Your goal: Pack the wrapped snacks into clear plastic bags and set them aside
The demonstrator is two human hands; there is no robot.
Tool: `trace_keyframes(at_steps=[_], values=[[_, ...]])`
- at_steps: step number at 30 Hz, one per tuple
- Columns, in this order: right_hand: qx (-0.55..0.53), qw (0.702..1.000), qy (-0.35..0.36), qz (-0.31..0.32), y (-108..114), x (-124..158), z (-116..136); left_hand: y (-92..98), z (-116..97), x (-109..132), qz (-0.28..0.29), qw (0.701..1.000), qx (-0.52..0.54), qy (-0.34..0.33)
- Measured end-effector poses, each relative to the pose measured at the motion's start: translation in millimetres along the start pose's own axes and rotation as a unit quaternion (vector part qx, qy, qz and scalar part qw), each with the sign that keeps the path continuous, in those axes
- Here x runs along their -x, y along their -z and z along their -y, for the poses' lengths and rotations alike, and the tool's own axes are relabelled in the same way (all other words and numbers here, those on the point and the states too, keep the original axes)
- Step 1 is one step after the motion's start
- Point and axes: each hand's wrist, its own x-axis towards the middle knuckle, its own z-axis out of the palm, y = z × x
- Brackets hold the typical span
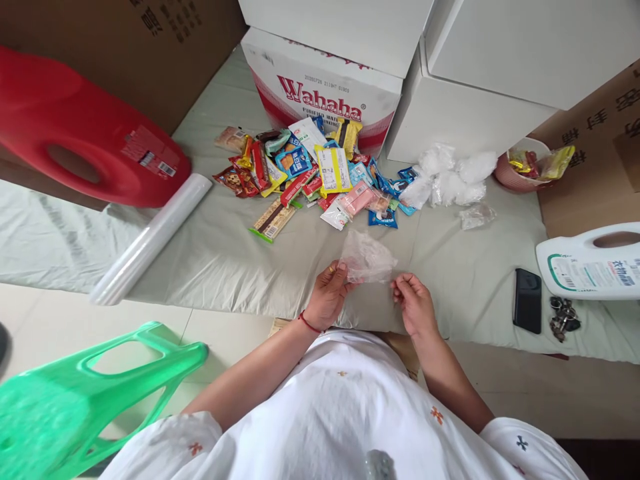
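Note:
A crumpled clear plastic bag [370, 257] is pinched at its left side by my left hand [330, 290], which wears a red string on the wrist. My right hand [413, 303] is closed at the bag's lower right corner, its fingertips pressed together; whether they grip the plastic is hard to make out. Beyond the bag lies a loose pile of colorful wrapped snacks [333, 170]. Right of the pile sit several bunched clear bags [445, 177], and one flatter clear packet [477, 216] rests just in front of them.
A red jug [95, 133] and a plastic film roll [153, 240] lie left. White boxes [325, 87] stand behind. At right are a pink basket [520, 180], a white bottle [590, 263], a phone [527, 301] and keys [564, 319]. A green stool [75, 393] stands lower left.

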Motion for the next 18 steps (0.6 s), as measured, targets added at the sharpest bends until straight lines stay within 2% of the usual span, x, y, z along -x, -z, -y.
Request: trace_keyframes(at_steps=[2, 5, 7, 9, 11, 15, 18], values=[[0.074, 0.995, 0.068, -0.01, 6, 3, 0, 0.5, -3, 2, 0.016, 0.999, -0.027, -0.019], [0.154, 0.967, 0.199, -0.04, 6, 4, 10, -1.7, -11, 7, 0.05, 0.984, -0.146, -0.085], [0.19, 0.951, 0.241, -0.024, 0, 0, 21, -5.3, -15, 12, 0.088, 0.969, -0.204, -0.107], [0.217, 0.948, 0.233, 0.021, -9, -7, 30, -8.6, -17, 17, 0.122, 0.963, -0.219, -0.1], [0.212, 0.955, 0.206, 0.036, -15, -16, 35, -8.6, -14, 20, 0.124, 0.967, -0.208, -0.082], [0.079, 0.988, 0.131, -0.012, -15, -30, 34, 5.0, 0, 20, 0.047, 0.988, -0.141, -0.027], [0.027, 0.996, 0.081, 0.001, -10, -31, 31, 16.1, 6, 17, 0.0, 0.992, -0.124, 0.002]])
